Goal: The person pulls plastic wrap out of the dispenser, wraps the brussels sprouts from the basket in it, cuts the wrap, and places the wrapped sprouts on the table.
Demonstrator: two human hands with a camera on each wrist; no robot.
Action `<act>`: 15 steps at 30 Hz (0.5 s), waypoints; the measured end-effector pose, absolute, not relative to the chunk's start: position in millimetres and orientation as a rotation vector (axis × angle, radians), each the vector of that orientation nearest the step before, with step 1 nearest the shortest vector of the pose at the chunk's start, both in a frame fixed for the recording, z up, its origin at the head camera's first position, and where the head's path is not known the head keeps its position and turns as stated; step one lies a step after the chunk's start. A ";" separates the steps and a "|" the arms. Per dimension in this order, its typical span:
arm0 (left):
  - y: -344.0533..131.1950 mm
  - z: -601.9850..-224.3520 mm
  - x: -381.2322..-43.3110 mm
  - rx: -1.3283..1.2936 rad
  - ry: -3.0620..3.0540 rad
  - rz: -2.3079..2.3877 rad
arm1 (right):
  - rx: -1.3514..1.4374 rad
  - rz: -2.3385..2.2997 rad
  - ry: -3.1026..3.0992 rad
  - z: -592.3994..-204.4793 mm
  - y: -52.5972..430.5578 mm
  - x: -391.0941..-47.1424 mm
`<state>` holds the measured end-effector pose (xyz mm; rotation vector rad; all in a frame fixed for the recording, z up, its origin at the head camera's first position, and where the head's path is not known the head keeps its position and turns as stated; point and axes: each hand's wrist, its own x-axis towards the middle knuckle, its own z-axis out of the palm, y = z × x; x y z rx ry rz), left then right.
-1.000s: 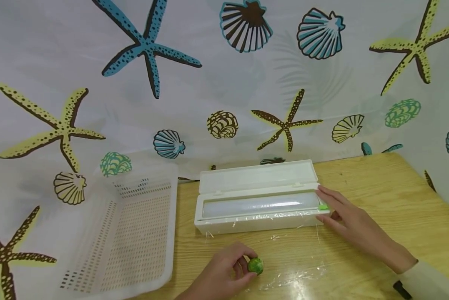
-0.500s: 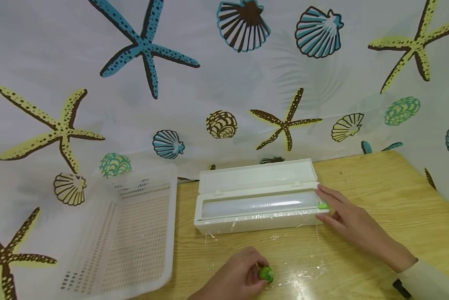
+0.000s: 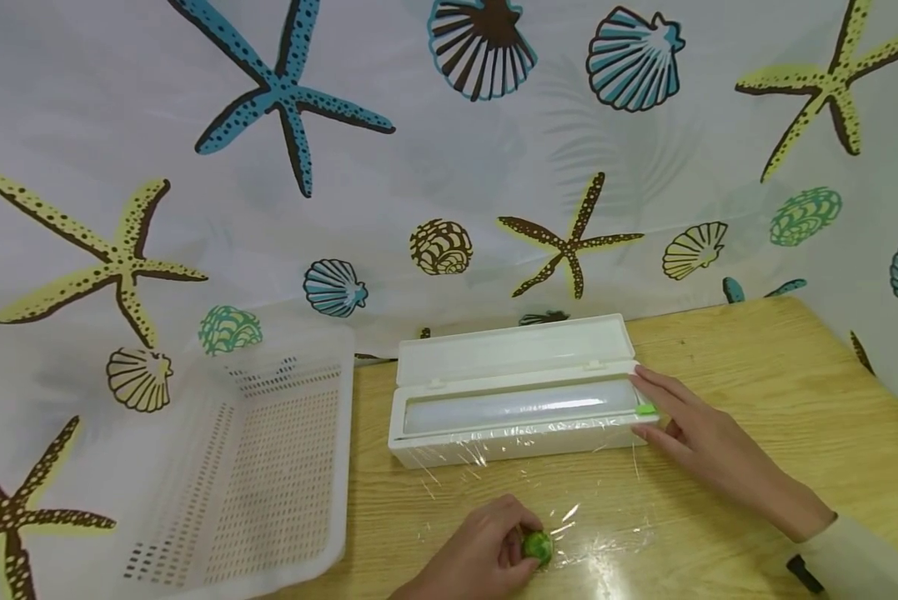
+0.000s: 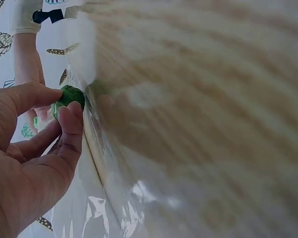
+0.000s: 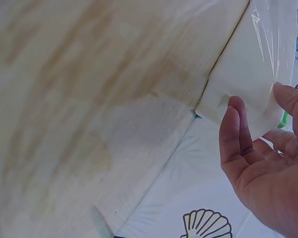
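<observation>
My left hand (image 3: 486, 546) pinches a small green Brussels sprout (image 3: 538, 547) between thumb and fingertips. The Brussels sprout (image 4: 69, 99) is right at a sheet of clear cling film (image 4: 102, 198) that stretches from the dispenser over the wood. Behind it stands a long white cling film dispenser (image 3: 449, 454), lid tipped back, with a roll of film (image 3: 509, 406) inside. My right hand (image 3: 704, 442) grips the dispenser's right end, thumb at the front and fingers toward the back. A green slide cutter (image 3: 646, 409) sits near those fingers.
A white perforated plastic basket (image 3: 343, 467) stands at the left. The wooden table (image 3: 779, 392) extends to the right, and a cloth (image 3: 449, 142) printed with starfish and shells hangs behind it.
The left hand has moved right and slightly down with the Brussels sprout, onto the film area. Glints on the film near it have shifted. The right hand stays at the dispenser's end.
</observation>
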<state>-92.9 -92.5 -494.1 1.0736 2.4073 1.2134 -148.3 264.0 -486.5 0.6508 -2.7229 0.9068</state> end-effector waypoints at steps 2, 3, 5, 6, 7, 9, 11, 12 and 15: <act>-92.0 -495.3 -92.4 1.064 2.405 1.224 | 0.646 0.911 -2.727 -486.6 263.4 -148.7; -91.9 -495.7 -92.1 1.061 2.410 1.224 | 0.646 0.913 -2.731 -486.5 263.1 -148.7; -91.7 -496.2 -91.3 1.069 2.425 1.227 | 0.639 0.911 -2.738 -486.5 262.8 -148.6; -91.6 -496.4 -90.8 1.075 2.435 1.229 | 0.640 0.907 -2.742 -486.4 262.7 -148.5; -91.5 -496.2 -90.0 1.080 2.441 1.233 | 0.641 0.906 -2.742 -486.1 262.4 -148.4; -92.1 -496.8 -88.9 1.091 2.458 1.236 | 0.643 0.899 -2.743 -485.6 262.2 -148.1; -92.6 -497.3 -88.2 1.107 2.472 1.243 | 0.644 0.892 -2.746 -484.6 262.0 -147.6; -93.1 -498.2 -88.1 1.116 2.478 1.246 | 0.644 0.890 -2.749 -484.1 262.0 -147.3; -95.4 -501.3 -88.3 1.141 2.478 1.270 | 0.634 0.884 -2.767 -483.1 262.0 -145.4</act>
